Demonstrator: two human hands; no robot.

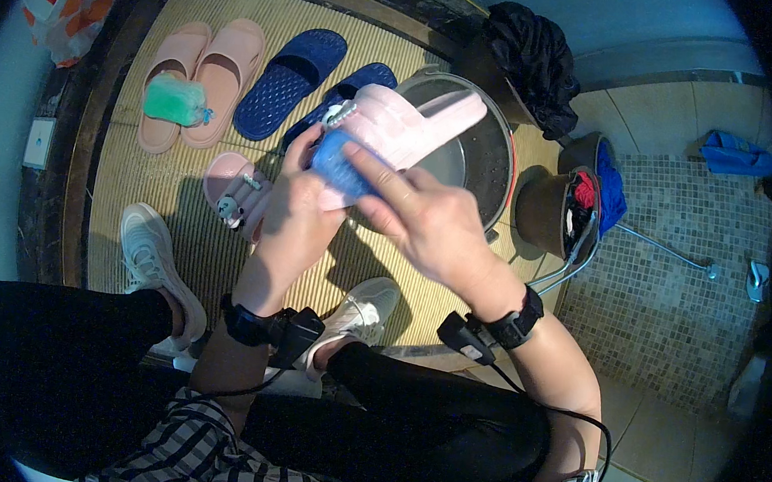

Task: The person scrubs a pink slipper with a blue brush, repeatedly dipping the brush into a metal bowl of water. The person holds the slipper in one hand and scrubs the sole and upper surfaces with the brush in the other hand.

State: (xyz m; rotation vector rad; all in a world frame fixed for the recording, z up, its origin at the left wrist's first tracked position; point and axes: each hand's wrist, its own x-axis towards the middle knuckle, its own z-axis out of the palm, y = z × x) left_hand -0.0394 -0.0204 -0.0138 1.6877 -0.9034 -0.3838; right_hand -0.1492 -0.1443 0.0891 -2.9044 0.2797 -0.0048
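Note:
My left hand [305,194] grips a pink slide sandal [388,122] with a small panda charm, held tilted over a bucket [496,141] with liquid in it. My right hand [422,217] holds a blurred blue brush or scrubber [341,163] against the sandal's near end. Beneath my left wrist, a matching pink sandal [233,191] with a panda charm rests on the ribbed mat. Its right part is hidden by my arm.
Peach slippers [225,85] bear a green soap-like block [174,100] in clear wrapping. Navy slippers [293,84] lie beside them. Right of the bucket stand containers [541,209] with cloths; black fabric [535,69] hangs over another. My shoes [148,243] stand on the mat [172,187].

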